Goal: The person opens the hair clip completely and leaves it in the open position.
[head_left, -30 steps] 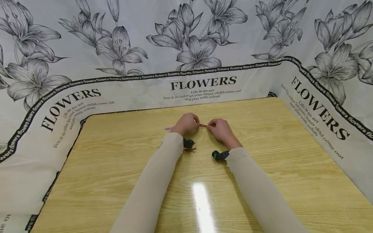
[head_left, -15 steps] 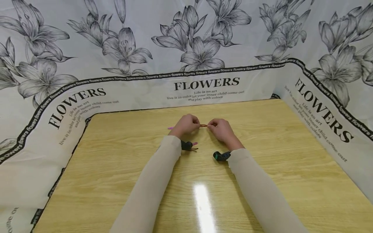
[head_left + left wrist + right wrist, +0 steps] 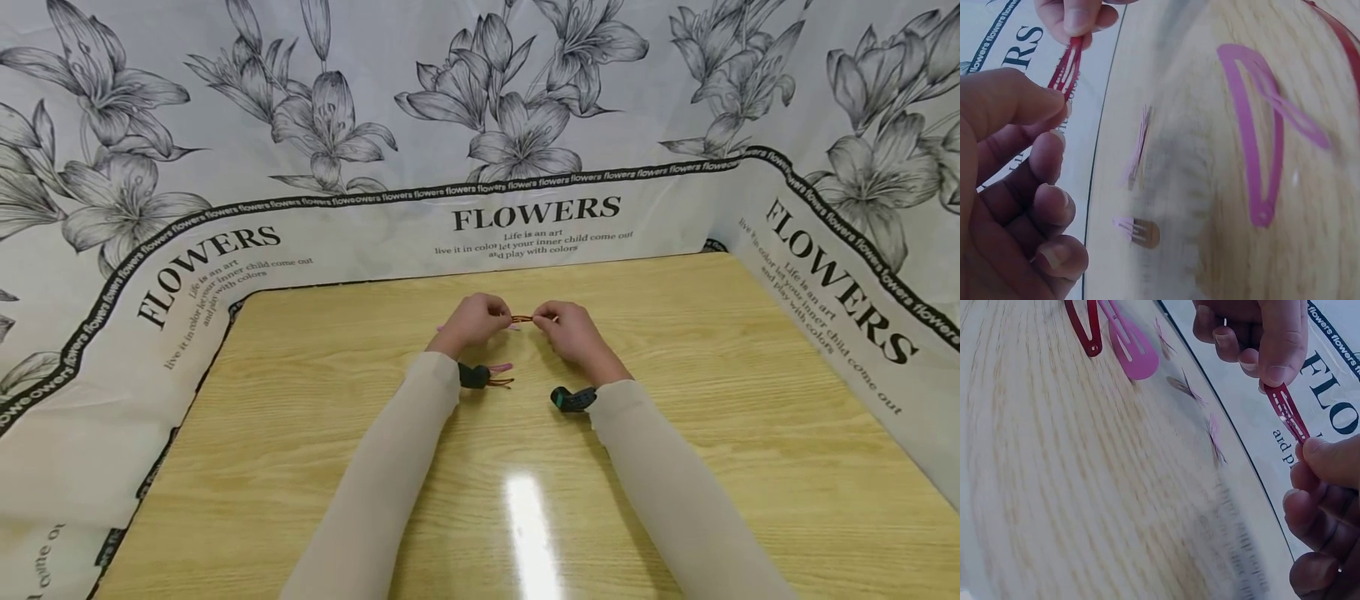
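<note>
Both hands hold a red snap hair clip (image 3: 522, 318) stretched between them above the table's far part. My left hand (image 3: 477, 321) pinches one end between thumb and forefinger, its other fingers loosely curled in the left wrist view. The opposite end is pinched by my right hand (image 3: 567, 332). Slots run along the clip's length (image 3: 1286, 412); whether it is snapped flat I cannot tell. Beneath the left wrist lie a pink snap hair clip (image 3: 1244, 125), its inner tongue swung out sideways, and another red snap clip (image 3: 1092, 349). In the head view the wrist camera partly covers both.
Several small pink clips (image 3: 1140, 147) lie farther back on the wooden table (image 3: 315, 433), partly behind my left hand in the head view. Flower-printed cloth (image 3: 360, 242) rises along the back and sides. A wrist camera (image 3: 572, 400) sits under the right wrist.
The left hand and forearm have shifted slightly left, uncovering more of the pink and red clips by the wrist. Both hands keep pinching the red clip. The head view has turned a little.
</note>
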Available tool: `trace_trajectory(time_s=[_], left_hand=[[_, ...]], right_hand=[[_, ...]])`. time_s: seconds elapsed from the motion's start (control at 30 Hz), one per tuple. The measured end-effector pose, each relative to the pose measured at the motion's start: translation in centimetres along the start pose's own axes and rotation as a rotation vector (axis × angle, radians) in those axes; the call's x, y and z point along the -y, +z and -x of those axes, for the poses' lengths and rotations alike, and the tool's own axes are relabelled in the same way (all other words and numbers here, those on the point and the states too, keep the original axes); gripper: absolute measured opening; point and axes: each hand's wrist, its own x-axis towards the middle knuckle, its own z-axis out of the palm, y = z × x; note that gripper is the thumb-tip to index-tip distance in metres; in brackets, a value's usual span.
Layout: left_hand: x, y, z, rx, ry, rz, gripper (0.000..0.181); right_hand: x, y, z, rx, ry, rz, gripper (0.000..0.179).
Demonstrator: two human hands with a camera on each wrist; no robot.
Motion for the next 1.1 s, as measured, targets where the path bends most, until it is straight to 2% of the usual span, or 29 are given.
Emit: trace_trajectory(time_s=[0.47, 1.1], left_hand=[[1.3, -0.4, 1.2, -0.042, 0.013, 0.061, 0.022], [2.2, -1.0, 3.0, -0.097, 0.055, 0.093, 0.019]], right_hand=[[1.2, 0.5, 0.3, 0.023, -0.042, -0.012, 0.028], [2.3, 0.9, 0.5, 0.035, -0.106, 0.005, 0.02]])
